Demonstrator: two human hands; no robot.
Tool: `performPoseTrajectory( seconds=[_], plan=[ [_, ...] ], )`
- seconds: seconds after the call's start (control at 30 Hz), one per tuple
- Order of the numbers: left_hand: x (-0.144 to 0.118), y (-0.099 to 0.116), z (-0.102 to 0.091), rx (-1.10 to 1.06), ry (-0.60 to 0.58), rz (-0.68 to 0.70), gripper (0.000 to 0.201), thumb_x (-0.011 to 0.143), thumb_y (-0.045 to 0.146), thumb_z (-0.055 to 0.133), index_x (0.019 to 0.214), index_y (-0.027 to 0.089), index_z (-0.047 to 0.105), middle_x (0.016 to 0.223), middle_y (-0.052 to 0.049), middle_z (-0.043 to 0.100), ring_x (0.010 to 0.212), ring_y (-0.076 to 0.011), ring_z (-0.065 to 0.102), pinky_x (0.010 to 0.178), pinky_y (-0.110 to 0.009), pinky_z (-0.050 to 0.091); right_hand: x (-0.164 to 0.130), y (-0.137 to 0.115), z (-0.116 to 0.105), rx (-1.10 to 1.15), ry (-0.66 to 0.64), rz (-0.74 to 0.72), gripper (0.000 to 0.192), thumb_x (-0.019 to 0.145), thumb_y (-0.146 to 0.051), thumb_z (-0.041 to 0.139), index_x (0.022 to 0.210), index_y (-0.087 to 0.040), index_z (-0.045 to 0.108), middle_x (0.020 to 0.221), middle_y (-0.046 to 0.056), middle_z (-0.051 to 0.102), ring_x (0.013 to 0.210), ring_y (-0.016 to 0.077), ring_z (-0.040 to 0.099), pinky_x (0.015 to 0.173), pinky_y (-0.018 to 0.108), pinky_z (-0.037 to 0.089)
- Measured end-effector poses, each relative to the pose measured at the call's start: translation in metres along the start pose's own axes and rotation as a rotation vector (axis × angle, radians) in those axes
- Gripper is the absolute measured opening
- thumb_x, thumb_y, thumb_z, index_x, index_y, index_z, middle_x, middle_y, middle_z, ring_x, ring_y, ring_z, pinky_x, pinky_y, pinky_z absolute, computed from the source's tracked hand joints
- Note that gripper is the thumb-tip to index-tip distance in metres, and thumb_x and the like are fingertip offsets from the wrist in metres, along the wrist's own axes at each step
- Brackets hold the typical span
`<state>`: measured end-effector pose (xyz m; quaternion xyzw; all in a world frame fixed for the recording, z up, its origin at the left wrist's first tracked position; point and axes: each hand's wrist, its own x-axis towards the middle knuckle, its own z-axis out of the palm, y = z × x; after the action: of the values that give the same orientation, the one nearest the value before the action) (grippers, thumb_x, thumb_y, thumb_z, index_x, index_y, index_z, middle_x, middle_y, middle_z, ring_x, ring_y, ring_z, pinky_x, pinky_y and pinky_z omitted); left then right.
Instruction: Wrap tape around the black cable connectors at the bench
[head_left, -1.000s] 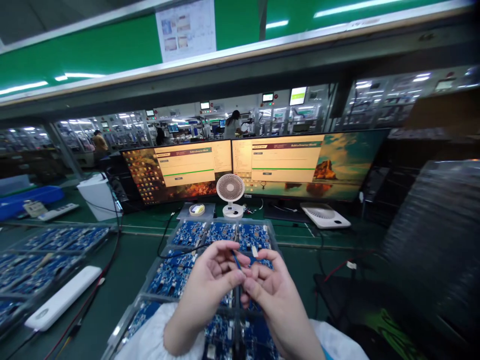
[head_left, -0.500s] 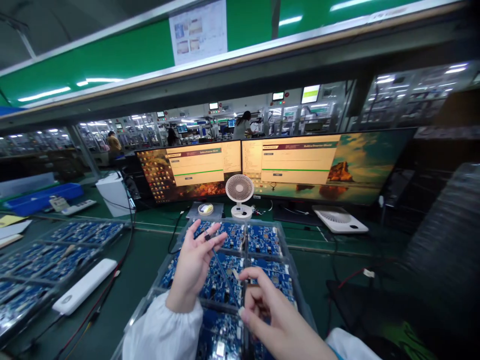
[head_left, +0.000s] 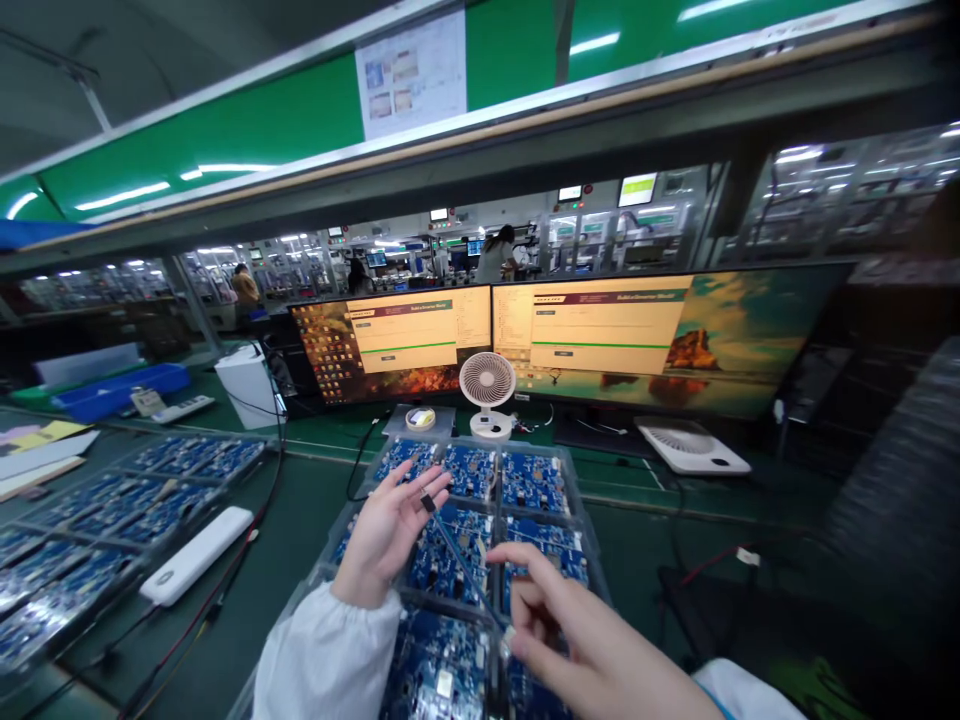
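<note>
A thin dark cable (head_left: 465,565) runs slantwise between my hands, above blue circuit boards (head_left: 534,480). At its upper end a small black connector (head_left: 428,502) lies against the fingers of my left hand (head_left: 386,530), which is palm up with fingers stretched out. My right hand (head_left: 566,620) pinches the white lower end of the cable between thumb and curled fingers, its index finger pointing left over the boards. The boards sit in the compartments of a clear plastic tray (head_left: 589,540). My wrists hide part of the tray's near side.
Behind the tray stand a small white fan (head_left: 487,382), a tape roll (head_left: 421,418) and two monitors (head_left: 600,325). A second tray of boards (head_left: 150,510) and a white bar-shaped device (head_left: 196,555) lie left. A flat white fan unit (head_left: 690,445) sits right. People work in the background.
My left fingers have opened out flatter around the black connector. My right hand has moved slightly right and down with the cable's white end. The view has shifted a little left.
</note>
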<state>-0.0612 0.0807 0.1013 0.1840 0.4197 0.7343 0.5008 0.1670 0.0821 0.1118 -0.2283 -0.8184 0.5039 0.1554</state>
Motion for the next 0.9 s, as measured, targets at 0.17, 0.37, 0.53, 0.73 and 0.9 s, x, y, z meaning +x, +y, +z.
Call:
performPoseTrajectory(
  seconds=[0.17,0.37,0.53,0.73,0.9],
  plan=[
    [-0.002,0.0,-0.012,0.028,0.042,0.025,0.038,0.091,-0.001,0.046,0.125,0.011,0.037,0.118,-0.028,0.063,0.098,-0.027,0.072,0.081,-0.034,0.059,-0.008,-0.007,-0.012,-0.166,-0.089,0.0,0.049,0.08,-0.007,0.05,0.126,-0.025,0.047,0.075,-0.004,0.051,0.068,0.015,0.048,0.067,0.026,0.039],
    [-0.012,0.003,-0.015,0.103,-0.031,0.029,0.072,0.071,-0.008,0.066,0.131,0.021,0.038,0.13,-0.023,0.056,0.1,-0.0333,0.07,0.071,-0.039,0.061,-0.009,-0.004,-0.013,-0.195,-0.088,-0.007,0.052,0.078,-0.006,0.052,0.125,-0.027,0.051,0.073,-0.004,0.056,0.066,0.015,0.05,0.065,0.025,0.039],
    [-0.017,-0.004,-0.017,0.146,-0.04,0.05,0.082,0.063,-0.011,0.069,0.13,0.028,0.042,0.131,-0.016,0.055,0.098,-0.0325,0.07,0.072,-0.043,0.061,-0.008,-0.001,-0.016,-0.198,-0.082,-0.012,0.055,0.08,-0.007,0.051,0.131,-0.027,0.048,0.074,-0.004,0.057,0.067,0.0149,0.051,0.068,0.025,0.041],
    [0.0,-0.012,-0.036,0.142,0.119,0.056,0.084,0.072,-0.011,0.064,0.14,0.023,0.029,0.117,-0.015,0.061,0.09,-0.0236,0.072,0.077,-0.035,0.059,-0.011,-0.006,-0.02,-0.297,-0.16,0.019,0.058,0.08,-0.006,0.05,0.134,-0.024,0.046,0.079,-0.002,0.06,0.073,0.0167,0.054,0.07,0.027,0.041],
    [0.037,0.006,-0.067,0.191,0.325,0.078,0.041,0.092,0.021,0.058,0.132,0.019,0.047,0.12,-0.01,0.06,0.093,-0.0215,0.066,0.073,-0.038,0.059,-0.012,-0.001,-0.02,-0.295,-0.187,-0.011,0.057,0.079,-0.009,0.052,0.133,-0.025,0.048,0.075,-0.004,0.059,0.068,0.0154,0.053,0.066,0.025,0.039]
  ],
)
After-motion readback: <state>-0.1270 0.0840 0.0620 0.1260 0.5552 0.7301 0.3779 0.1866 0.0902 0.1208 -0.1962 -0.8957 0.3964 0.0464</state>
